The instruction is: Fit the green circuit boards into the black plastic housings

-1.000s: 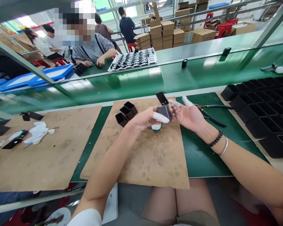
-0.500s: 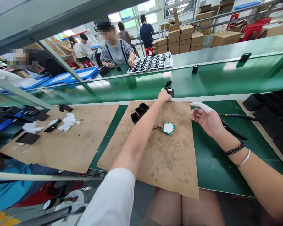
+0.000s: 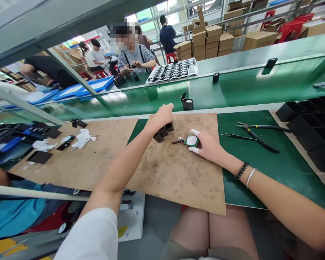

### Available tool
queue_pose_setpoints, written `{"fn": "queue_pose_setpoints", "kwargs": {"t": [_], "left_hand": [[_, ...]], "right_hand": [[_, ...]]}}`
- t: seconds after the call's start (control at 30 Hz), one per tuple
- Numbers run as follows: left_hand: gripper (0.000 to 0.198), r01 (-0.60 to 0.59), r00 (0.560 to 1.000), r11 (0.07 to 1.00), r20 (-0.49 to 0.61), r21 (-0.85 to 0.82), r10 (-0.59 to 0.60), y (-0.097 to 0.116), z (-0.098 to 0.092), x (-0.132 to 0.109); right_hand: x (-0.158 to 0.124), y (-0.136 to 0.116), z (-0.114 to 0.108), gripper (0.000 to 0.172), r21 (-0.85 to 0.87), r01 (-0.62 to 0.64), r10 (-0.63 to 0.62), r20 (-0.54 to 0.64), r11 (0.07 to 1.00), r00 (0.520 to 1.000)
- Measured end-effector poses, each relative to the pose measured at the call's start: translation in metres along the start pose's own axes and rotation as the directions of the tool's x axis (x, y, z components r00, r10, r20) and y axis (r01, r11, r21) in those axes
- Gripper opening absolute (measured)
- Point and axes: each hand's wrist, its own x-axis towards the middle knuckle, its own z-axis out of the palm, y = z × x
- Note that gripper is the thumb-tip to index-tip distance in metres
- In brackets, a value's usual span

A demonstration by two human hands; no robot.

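Observation:
My right hand [image 3: 209, 145], with white covers on thumb and forefinger, grips the small green circuit board [image 3: 191, 141] by its edges. A round white pad covers the board's top, and a short dark lead with a connector [image 3: 178, 141] runs off to its left. Above several small black open-topped boxes [image 3: 159, 136] is my left hand [image 3: 164, 116], its visible fingers loosely stretched and apart; the hand partly hides the boxes. A black box with a raised lid [image 3: 187, 104] and something white inside stands beyond, on the green belt's near side.
Brown cardboard [image 3: 178, 180] covers the bench before me. Cutting pliers [image 3: 256, 134] and tweezers [image 3: 237, 136] lie right of it. Black boxes [image 3: 314, 126] are stacked far right. Across the belt [image 3: 151, 99], a person [image 3: 135, 56] handles small parts beside a white tray [image 3: 196, 68].
My left hand has let go of the lidded box and moved left over the black boxes. My right hand has come in from the right and taken hold of the circuit board.

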Motion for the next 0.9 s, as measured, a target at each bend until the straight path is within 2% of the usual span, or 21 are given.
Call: {"fn": "queue_pose_setpoints", "kwargs": {"t": [0.13,0.2,0.3,0.37,0.43,0.5,0.53,0.6,0.7,0.77,0.83,0.9], "left_hand": [[0.051,0.066,0.996,0.998,0.062,0.018,-0.067,0.016,-0.006,-0.021],[0.059,0.013,0.988,0.997,0.155,0.075,-0.025,0.019,-0.011,-0.03],[0.075,-0.136,0.956,0.971,0.284,0.195,0.077,0.016,-0.015,-0.038],[0.078,-0.178,0.952,0.956,0.288,0.232,0.107,0.014,-0.016,-0.039],[0.075,-0.18,0.961,0.966,0.243,0.185,0.132,0.013,-0.015,-0.04],[0.073,-0.199,0.964,0.979,0.188,0.052,0.186,0.015,-0.012,-0.043],[0.076,-0.218,0.961,0.976,0.168,-0.025,0.219,0.017,-0.01,-0.045],[0.087,-0.263,0.947,0.949,0.142,-0.173,0.288,0.022,-0.003,-0.05],[0.103,-0.284,0.937,0.887,0.088,-0.364,0.337,0.029,0.011,-0.06],[0.108,-0.247,0.954,0.832,0.025,-0.497,0.298,0.031,0.023,-0.066],[0.108,-0.17,0.98,0.765,-0.022,-0.622,0.2,0.032,0.037,-0.07],[0.106,-0.097,0.994,0.676,-0.038,-0.73,0.101,0.033,0.05,-0.074]], "right_hand": [[0.003,-0.001,-0.019,0.058,0.018,-0.099,0.098,0.057,0.995,0.994],[0.004,0.004,-0.034,0.055,-0.113,-0.205,0.207,0.013,0.972,0.978],[0.003,0.016,-0.056,0.057,-0.311,-0.348,0.318,-0.144,0.885,0.937],[0.0,0.024,-0.067,0.05,-0.275,-0.278,0.243,-0.155,0.92,0.957],[-0.002,0.028,-0.074,0.045,-0.152,-0.06,0.056,-0.031,0.987,0.998],[-0.004,0.027,-0.075,0.056,-0.054,0.112,-0.104,0.131,0.992,0.986],[-0.004,0.025,-0.074,0.062,-0.053,0.141,-0.128,0.195,0.989,0.972],[-0.004,0.02,-0.071,0.062,-0.134,0.112,-0.074,0.261,0.985,0.963],[-0.003,0.015,-0.072,0.046,-0.213,-0.03,0.089,0.269,0.977,0.959],[-0.001,0.017,-0.078,0.038,-0.119,-0.163,0.19,0.271,0.979,0.943],[0.001,0.024,-0.085,0.038,0.127,-0.317,0.27,0.292,0.94,0.917],[0.002,0.031,-0.09,0.039,0.451,-0.435,0.311,0.324,0.779,0.893]]}}
